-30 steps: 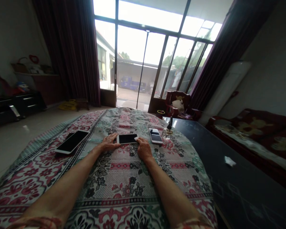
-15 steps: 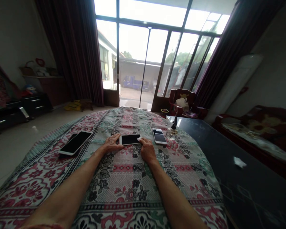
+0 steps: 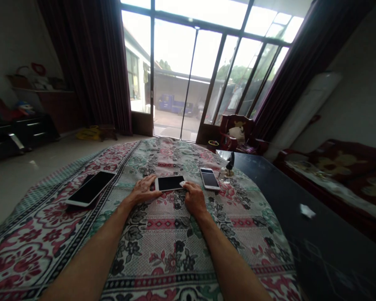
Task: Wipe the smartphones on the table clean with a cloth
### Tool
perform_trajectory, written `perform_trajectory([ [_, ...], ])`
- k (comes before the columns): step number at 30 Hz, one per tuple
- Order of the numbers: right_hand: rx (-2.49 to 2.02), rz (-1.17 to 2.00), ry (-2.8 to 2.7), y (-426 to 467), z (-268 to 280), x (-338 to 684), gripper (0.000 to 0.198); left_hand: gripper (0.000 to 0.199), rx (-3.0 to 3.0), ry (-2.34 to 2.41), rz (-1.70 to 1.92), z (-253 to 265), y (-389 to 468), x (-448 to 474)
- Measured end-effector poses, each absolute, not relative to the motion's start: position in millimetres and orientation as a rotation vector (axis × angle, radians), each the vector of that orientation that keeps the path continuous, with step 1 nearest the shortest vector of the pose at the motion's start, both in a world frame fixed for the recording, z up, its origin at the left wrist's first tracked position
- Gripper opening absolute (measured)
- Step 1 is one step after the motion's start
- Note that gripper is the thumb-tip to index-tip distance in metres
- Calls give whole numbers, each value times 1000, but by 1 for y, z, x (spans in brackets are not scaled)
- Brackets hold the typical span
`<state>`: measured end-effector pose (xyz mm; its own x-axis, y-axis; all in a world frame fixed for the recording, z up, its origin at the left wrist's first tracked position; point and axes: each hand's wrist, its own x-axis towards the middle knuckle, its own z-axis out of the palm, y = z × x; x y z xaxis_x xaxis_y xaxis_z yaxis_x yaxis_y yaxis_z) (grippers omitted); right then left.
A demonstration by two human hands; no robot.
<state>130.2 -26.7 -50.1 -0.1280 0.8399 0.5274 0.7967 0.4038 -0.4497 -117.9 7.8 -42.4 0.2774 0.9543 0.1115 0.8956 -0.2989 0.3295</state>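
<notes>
A white-framed smartphone [image 3: 171,183] with a dark screen lies sideways on the patterned tablecloth [image 3: 163,223]. My left hand [image 3: 142,190] grips its left end, with the fingers along the far corner and the thumb at the near edge. My right hand [image 3: 194,197] is closed in a pinch on a small white wad [image 3: 182,184], which looks like tissue, and presses it at the phone's right end. Just right of that hand lies a second white smartphone [image 3: 209,178]. A larger white tablet [image 3: 91,188] rests at the left, partly on top of a dark flat object [image 3: 81,205].
A small stand with a dark upright part [image 3: 229,163] is beyond the second phone. To the right, a dark table [image 3: 322,238] carries a crumpled white paper [image 3: 307,210]. Wooden seats [image 3: 338,167] stand along the right, and glass doors [image 3: 172,83] are ahead.
The whole view has shifted slightly, with the tablet appearing farther left. Both hands keep nearly the same place on the phone, and the white wad stays at its right end.
</notes>
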Motion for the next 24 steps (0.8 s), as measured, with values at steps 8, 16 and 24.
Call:
perform_trajectory([
  [8, -1428, 69, -1926, -24, -47, 131, 50, 75, 2314, 1705, 482, -41, 8, -118],
  [16, -1475, 51, -2194, 20, -25, 120, 48, 75, 2269, 1682, 515, -49, 13, -123],
  [24, -1287, 81, -2243, 18, -33, 115, 52, 72, 2258, 1642, 563, -47, 11, -124],
])
